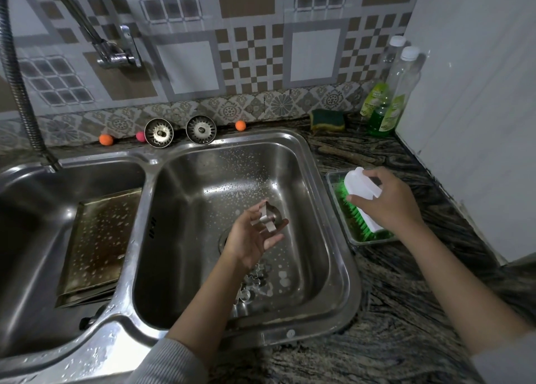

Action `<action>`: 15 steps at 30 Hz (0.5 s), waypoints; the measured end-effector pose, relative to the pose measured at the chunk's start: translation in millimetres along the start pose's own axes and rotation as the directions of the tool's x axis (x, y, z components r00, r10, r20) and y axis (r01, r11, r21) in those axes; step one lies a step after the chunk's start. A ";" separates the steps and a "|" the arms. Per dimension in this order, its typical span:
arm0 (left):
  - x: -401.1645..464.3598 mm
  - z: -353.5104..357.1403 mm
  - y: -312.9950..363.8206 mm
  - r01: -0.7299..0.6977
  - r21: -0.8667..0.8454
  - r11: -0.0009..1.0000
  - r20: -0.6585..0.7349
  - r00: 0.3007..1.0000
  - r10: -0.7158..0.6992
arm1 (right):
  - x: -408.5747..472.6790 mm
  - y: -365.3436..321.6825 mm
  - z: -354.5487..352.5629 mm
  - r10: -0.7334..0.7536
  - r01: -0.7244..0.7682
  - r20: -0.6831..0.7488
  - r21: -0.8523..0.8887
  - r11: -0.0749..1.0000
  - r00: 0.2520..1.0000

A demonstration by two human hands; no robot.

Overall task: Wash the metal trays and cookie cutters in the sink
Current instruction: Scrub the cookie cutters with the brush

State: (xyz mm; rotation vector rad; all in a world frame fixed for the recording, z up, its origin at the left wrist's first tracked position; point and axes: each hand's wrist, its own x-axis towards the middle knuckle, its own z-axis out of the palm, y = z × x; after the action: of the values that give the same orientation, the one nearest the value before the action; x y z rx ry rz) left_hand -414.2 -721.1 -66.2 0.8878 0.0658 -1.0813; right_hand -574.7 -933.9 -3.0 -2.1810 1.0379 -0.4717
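The cutter (268, 219), a bent metal strip form, is held above the middle of the right basin (179, 238), roughly over the drain. The left hand (252, 238) pinches it between thumb and fingertips, palm turned up and the remaining fingers loosely spread. The open side of the cutter appears to face up and toward the right; its exact outline cannot be told.

More cutters (255, 282) lie on the basin floor nearer the person, partly hidden under the left forearm. Their number cannot be told.

A tray (98, 241) leans in the left basin (29, 209), spotted with white flecks, with what looks like a second tray edge beneath it.

The brush (362, 201), white body and green bristles, is to the right of the cutter, outside the sink on the table (406, 296). It sits bristles down in a clear tub (336, 180). Its long axis runs from far-left to near-right. The right hand (388, 204) is closed over its back in a full grip.

Judgement: the step in hand is scrubbing this cutter. The deciding relation is that the brush lies to the right of the cutter and across the sink rim, well apart from it. The right hand must lift the brush clear of the tub wall and carry it leftward over the rim to the cutter. The left hand need only hold its position.
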 end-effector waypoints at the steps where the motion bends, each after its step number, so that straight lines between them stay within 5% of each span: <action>1: -0.7 0.1 -0.9 -0.010 0.010 1.000 0.000 1.000 0.010 | -0.4 -2.0 -4.4 -0.017 0.017 -0.021 0.007 1.000 1.000; 8: -4.9 4.2 -5.4 -0.085 0.079 0.993 0.059 0.995 0.081 | -6.7 -16.5 -21.9 -0.053 0.060 -0.102 0.065 0.996 0.993; 11: -7.8 6.2 -4.5 -0.084 0.079 0.993 0.085 0.993 0.077 | -19.4 -31.8 -18.1 0.056 -0.019 -0.117 0.299 0.954 0.992; 15: -9.3 17.0 -8.2 -0.115 0.115 0.987 0.118 0.988 0.101 | -52.6 -59.9 22.3 0.087 -0.157 0.148 0.567 0.808 0.985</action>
State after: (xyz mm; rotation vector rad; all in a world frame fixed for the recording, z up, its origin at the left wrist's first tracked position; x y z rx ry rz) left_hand -431.4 -726.8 -55.6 0.9275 -0.1412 -1.0393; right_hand -562.1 -855.8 21.2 -1.5662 0.8265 -0.5146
